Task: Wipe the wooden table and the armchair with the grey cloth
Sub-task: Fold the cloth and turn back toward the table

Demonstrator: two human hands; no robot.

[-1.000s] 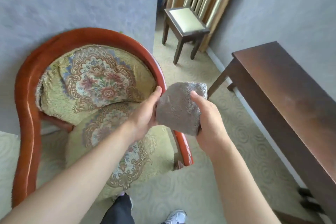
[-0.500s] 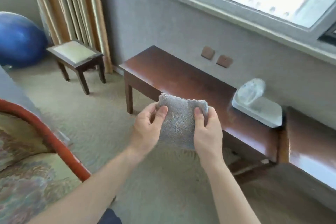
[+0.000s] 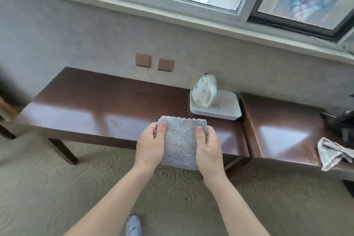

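Both hands — left [image 3: 151,146], right [image 3: 208,148] — hold the grey cloth [image 3: 181,142]; no writing legible.

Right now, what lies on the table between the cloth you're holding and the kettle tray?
Head view: only bare table top between grey cloth and tray.

Both hands are holding the folded grey cloth [image 3: 181,142] up in front of the wooden table's [image 3: 95,109] near edge: left hand [image 3: 151,144] gripping its left side, right hand [image 3: 208,148] its right, thumbs lying on top. White kettle [image 3: 206,90] is sitting on a white tray [image 3: 228,108] at the table's right end. A second crumpled cloth [image 3: 333,152] is lying on the adjoining cabinet [image 3: 283,130].
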